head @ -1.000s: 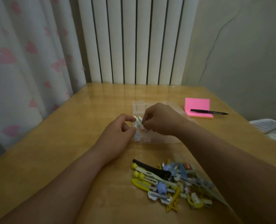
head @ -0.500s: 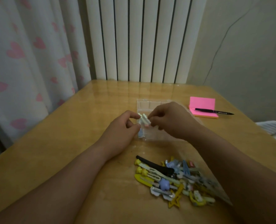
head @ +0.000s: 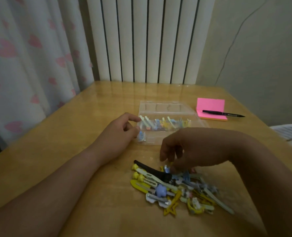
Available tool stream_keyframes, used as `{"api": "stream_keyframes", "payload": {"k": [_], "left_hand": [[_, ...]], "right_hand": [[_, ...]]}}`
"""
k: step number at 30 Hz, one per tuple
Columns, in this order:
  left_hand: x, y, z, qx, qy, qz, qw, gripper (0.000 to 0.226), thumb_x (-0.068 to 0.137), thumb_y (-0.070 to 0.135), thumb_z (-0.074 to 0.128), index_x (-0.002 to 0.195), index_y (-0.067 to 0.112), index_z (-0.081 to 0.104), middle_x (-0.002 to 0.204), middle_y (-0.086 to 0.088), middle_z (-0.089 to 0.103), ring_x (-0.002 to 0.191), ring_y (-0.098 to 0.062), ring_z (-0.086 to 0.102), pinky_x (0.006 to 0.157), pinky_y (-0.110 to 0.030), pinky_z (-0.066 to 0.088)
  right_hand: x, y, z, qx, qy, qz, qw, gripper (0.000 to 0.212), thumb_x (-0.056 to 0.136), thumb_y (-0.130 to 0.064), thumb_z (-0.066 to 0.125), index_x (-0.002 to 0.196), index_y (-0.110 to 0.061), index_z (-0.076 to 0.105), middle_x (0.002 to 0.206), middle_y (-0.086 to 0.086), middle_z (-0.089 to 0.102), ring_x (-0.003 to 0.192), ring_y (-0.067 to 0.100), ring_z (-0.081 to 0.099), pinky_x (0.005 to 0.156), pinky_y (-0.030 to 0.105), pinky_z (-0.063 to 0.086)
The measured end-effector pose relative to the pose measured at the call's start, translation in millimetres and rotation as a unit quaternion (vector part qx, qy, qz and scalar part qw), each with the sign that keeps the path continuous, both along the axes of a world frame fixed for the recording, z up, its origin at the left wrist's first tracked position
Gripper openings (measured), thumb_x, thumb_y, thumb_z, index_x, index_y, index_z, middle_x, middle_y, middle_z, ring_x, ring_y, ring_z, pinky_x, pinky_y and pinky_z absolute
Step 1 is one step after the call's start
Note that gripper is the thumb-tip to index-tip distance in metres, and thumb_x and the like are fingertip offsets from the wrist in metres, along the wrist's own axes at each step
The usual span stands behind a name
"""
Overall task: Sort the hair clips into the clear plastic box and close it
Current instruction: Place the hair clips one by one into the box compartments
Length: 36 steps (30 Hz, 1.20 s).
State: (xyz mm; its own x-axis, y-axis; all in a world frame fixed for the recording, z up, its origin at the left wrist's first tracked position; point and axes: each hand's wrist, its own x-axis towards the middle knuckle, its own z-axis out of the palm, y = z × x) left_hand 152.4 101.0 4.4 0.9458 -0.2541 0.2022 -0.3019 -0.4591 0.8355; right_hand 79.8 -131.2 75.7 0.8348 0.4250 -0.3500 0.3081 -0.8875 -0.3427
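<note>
Many hair clips [head: 176,189] lie on the table [head: 73,134] at 6 o'clock from the clear plastic box [head: 167,106]: light, stiff, slick plastic and metal, best pinched across the flat bar. My right hand [head: 181,147] reaches onto them, and my left hand [head: 121,132] curls at the box's 9 o'clock wall. Whether either grip holds anything, I cannot tell.

Dim, even light; no hard shadows. Wooden worktop [head: 70,137], glossy and yellow-brown, fills the lower frame; its far part mirrors the pale ribs behind. White ribbed radiator [head: 150,40] stands upright at the far edge, centre. Left: white curtain [head: 30,53] with pink hearts, hanging past the worktop's edge. Right: plain pale wall [head: 264,65], with one thin dark line [head: 226,56] running diagonally up it.
</note>
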Motion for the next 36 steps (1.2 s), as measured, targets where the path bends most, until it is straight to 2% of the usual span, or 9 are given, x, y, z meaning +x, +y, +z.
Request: {"api": "stream_keyframes", "payload": {"k": [5,10,15,18,23,26,28,31,36], "left_hand": [[1,1,0,0.007,-0.004,-0.004,1.000,0.021,0.104,0.028,0.062,0.123,0.037,0.066,0.088,-0.001,0.071,0.087,-0.018,0.069,0.091,-0.045,0.057],[0,2,0,0.006,-0.005,-0.006,1.000,0.021,0.105,0.028,0.061,0.123,0.035,0.066,0.089,-0.002,0.070,0.088,-0.019,0.068,0.091,-0.044,0.056],[0,0,-1,0.003,-0.003,-0.011,1.000,0.020,0.105,0.028,0.061,0.124,0.034,0.065,0.093,-0.008,0.070,0.091,-0.024,0.067,0.090,-0.045,0.055],[2,1,-2,-0.001,-0.008,-0.012,1.000,0.020,0.105,0.028,0.061,0.124,0.032,0.065,0.092,-0.008,0.069,0.090,-0.025,0.067,0.088,-0.045,0.055],[4,1,-4,-0.006,-0.013,-0.013,1.000,0.021,0.104,0.028,0.063,0.124,0.030,0.065,0.091,-0.010,0.069,0.087,-0.025,0.066,0.088,-0.048,0.055],[4,1,-4,-0.005,-0.011,-0.015,1.000,0.021,0.103,0.027,0.063,0.124,0.030,0.064,0.092,-0.009,0.069,0.089,-0.025,0.066,0.088,-0.048,0.055],[5,1,-4,-0.006,-0.010,-0.014,1.000,0.022,0.103,0.028,0.063,0.125,0.031,0.064,0.092,-0.008,0.069,0.089,-0.024,0.066,0.088,-0.046,0.055],[5,2,-4,-0.007,-0.010,-0.017,1.000,0.022,0.103,0.029,0.063,0.125,0.032,0.064,0.090,-0.005,0.069,0.088,-0.023,0.066,0.086,-0.045,0.055],[5,2,-4,-0.007,-0.014,-0.022,1.000,0.023,0.104,0.030,0.062,0.127,0.031,0.063,0.092,-0.006,0.069,0.088,-0.022,0.066,0.084,-0.044,0.055]], "right_hand": [[-1,4,-4,-0.035,-0.019,-0.014,0.999,0.017,0.094,-0.048,0.074,0.104,-0.035,0.071,0.095,-0.014,0.069,0.080,0.003,0.067,0.065,0.021,0.047],[3,2,-7,-0.026,-0.058,-0.019,0.998,0.009,0.097,-0.041,0.071,0.094,-0.033,0.068,0.091,-0.011,0.068,0.080,0.004,0.064,0.067,0.023,0.047],[5,-7,-2,0.120,-0.081,-0.042,0.989,0.008,0.096,-0.033,0.075,0.093,-0.026,0.071,0.083,-0.009,0.073,0.074,0.002,0.068,0.065,0.018,0.052],[7,-7,-4,0.202,-0.081,-0.074,0.973,0.005,0.096,-0.027,0.075,0.099,-0.024,0.073,0.087,-0.004,0.077,0.076,0.007,0.072,0.067,0.022,0.056],[22,4,-9,0.322,-0.139,-0.186,0.918,0.006,0.096,-0.023,0.074,0.100,-0.018,0.074,0.087,0.000,0.079,0.076,0.011,0.074,0.065,0.022,0.058],[43,12,-7,0.296,-0.164,-0.251,0.907,0.008,0.095,-0.023,0.077,0.097,-0.016,0.075,0.088,0.002,0.077,0.079,0.015,0.072,0.069,0.030,0.058],[56,20,-7,0.251,-0.158,-0.259,0.919,0.008,0.094,-0.024,0.078,0.095,-0.016,0.076,0.090,0.003,0.077,0.083,0.018,0.071,0.070,0.033,0.058],[70,37,-13,0.167,-0.151,-0.248,0.942,0.008,0.091,-0.024,0.081,0.092,-0.017,0.078,0.086,0.002,0.076,0.079,0.015,0.071,0.063,0.028,0.054],[85,53,-28,0.072,-0.186,-0.259,0.945,0.011,0.084,-0.027,0.087,0.088,-0.018,0.081,0.084,0.000,0.077,0.081,0.019,0.074,0.082,0.044,0.065]]}}
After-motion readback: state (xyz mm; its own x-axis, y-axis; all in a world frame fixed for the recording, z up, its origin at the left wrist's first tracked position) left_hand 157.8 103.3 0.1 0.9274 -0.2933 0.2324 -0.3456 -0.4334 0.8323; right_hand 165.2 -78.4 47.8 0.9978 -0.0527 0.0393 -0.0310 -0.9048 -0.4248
